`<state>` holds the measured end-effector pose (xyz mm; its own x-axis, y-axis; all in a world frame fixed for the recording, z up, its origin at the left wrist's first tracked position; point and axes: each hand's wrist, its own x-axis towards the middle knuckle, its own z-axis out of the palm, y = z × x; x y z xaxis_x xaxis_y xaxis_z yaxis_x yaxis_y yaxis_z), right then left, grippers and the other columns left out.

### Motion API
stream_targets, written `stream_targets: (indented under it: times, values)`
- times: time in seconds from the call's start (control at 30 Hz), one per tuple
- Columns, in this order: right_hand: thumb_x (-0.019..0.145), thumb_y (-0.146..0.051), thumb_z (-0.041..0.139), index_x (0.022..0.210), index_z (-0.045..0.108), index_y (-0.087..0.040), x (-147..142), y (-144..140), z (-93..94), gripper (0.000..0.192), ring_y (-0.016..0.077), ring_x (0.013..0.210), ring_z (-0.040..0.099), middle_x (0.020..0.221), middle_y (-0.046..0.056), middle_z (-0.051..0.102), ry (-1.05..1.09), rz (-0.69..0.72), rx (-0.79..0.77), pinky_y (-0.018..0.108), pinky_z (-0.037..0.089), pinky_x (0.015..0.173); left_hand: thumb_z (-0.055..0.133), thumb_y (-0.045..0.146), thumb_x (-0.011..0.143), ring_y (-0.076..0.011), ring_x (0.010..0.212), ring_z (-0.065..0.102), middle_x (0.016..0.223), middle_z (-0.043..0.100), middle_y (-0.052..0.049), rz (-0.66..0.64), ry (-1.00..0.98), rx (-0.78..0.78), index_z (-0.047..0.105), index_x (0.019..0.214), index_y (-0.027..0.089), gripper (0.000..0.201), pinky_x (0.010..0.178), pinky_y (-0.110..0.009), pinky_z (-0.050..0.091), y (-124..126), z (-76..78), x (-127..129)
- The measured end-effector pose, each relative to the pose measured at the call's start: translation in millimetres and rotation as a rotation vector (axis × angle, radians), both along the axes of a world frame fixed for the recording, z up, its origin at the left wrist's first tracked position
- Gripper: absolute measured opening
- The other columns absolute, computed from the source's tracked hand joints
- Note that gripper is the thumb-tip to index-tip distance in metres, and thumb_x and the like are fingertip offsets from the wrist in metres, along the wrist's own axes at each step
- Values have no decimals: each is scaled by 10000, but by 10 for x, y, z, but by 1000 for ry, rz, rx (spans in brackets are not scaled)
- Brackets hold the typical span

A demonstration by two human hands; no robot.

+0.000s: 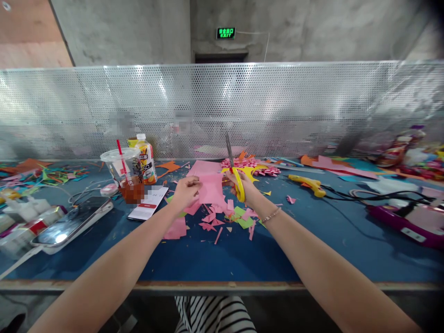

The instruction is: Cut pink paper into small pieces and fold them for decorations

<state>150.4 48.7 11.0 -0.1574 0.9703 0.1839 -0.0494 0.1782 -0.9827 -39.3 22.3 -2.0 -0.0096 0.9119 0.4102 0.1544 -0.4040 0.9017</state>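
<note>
Over the blue table (pixel 312 240), left hand (pixel 185 192) pinches pink paper (pixel 211 187); right hand (pixel 243 182) grips scissors (pixel 233 169).

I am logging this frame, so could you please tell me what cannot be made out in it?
Head view only:
- Scissors: handles hidden inside the right hand.
- Pink paper: left edge covered by the left hand.
- Plastic cup: lower part blurred out.
- Purple device: blurred towards the frame's right edge.
</note>
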Motion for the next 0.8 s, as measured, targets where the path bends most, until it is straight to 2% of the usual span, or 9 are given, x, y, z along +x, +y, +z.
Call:
stream_targets:
  times: [0.13, 0.23, 0.37, 0.47, 0.57, 0.63, 0.7, 0.8]
  values:
    - [655, -528, 635, 735, 442, -207, 15, -6, 26, 382, 57, 406, 397, 554, -39, 463, 58, 57, -63, 171, 292, 354, 585, 242, 618, -66, 448, 420, 521, 490, 34, -26, -44, -7, 575, 643, 147, 99, 462, -215, 357, -15, 14, 2]
    - [608, -513, 677, 761, 453, -203, -6, -56, 70, 412, 61, 426, 430, 571, -40, 472, -15, 83, -83, 158, 272, 343, 578, 216, 607, -76, 466, 461, 576, 560, 13, -34, -17, 6, 634, 712, 145, 139, 479, -222, 384, 1, -7, 5]
    - [479, -411, 775, 722, 437, -190, -53, -118, 83, 472, 50, 442, 429, 591, -49, 473, -181, 107, -42, 152, 254, 339, 543, 183, 605, -83, 482, 479, 626, 606, -8, -24, 30, 19, 659, 724, 146, 170, 498, -230, 396, 12, -34, 20]
    - [476, -376, 774, 693, 434, -179, -62, -118, 39, 449, 39, 437, 401, 589, -53, 471, -266, 151, 21, 158, 263, 355, 537, 160, 596, -97, 561, 510, 689, 628, -25, -15, 20, 50, 664, 765, 147, 211, 530, -225, 394, 0, -24, 26]
    - [486, -364, 762, 700, 433, -173, -51, -88, -11, 436, 32, 434, 378, 609, -55, 474, -251, 177, 94, 168, 261, 366, 514, 172, 625, -83, 525, 465, 661, 599, -10, 2, -43, 27, 646, 883, 145, 292, 507, -218, 369, -6, 0, 10]
    - [503, -362, 749, 697, 416, -178, -52, -67, -33, 427, 26, 413, 344, 593, -67, 454, -206, 186, 121, 176, 244, 365, 484, 216, 669, -80, 516, 448, 669, 587, -11, 4, -120, -17, 635, 893, 149, 279, 495, -217, 365, 1, 5, -2]
    - [519, -359, 736, 673, 393, -184, -69, -50, -47, 414, 21, 396, 313, 562, -83, 412, -154, 182, 137, 181, 232, 367, 499, 278, 694, -87, 576, 490, 736, 596, -22, -38, -195, -61, 627, 860, 158, 242, 528, -218, 395, 8, -5, 0]
    - [528, -342, 729, 650, 365, -191, -113, -37, -60, 412, 21, 395, 308, 556, -90, 386, -87, 142, 166, 185, 235, 376, 627, 336, 635, -89, 600, 521, 730, 582, -9, -166, -218, -131, 596, 801, 156, 247, 583, -237, 440, -1, -43, 41]
